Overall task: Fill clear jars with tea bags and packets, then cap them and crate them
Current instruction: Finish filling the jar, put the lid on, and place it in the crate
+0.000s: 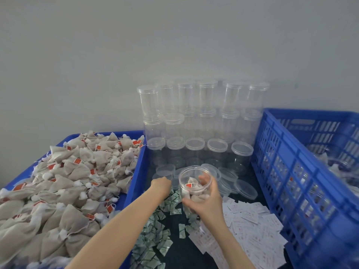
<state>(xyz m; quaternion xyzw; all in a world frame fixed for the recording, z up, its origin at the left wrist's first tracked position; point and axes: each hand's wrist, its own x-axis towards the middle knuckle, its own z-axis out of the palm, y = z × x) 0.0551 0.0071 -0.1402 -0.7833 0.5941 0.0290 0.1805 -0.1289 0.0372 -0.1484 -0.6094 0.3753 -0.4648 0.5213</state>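
Jar (pixel 194 189), part-filled and uncapped, sits tilted in right-hand fingers (pixel 196 203) curled round it; bags could spill. Left fingers hidden.

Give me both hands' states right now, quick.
Left hand: fingers curled down onto the green packets; a pinch cannot be told.
Right hand: gripping the open clear jar with tea bags inside.
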